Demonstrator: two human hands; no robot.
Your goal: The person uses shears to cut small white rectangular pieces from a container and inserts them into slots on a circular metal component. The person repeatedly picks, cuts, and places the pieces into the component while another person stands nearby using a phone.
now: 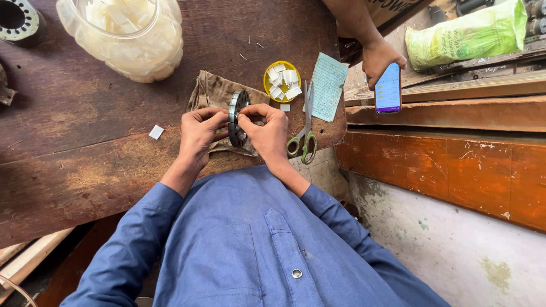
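A round metal ring with slots, a motor stator (236,115), stands on edge over a brown rag (210,94) on the dark wooden table (85,125). My left hand (197,133) grips its left face with thumb and fingers. My right hand (268,129) pinches its upper rim from the right. Just beyond, a small yellow dish (272,91) holds several white paper slips (284,82). Blue sleeves cover both my arms.
Green-handled scissors (306,133) and a pale green paper sheet (328,85) lie right of my hands. A clear plastic jar of white slips (125,34) stands at the back. Another person's hand (380,57) holds a phone (388,88). A green sack (466,34) lies far right.
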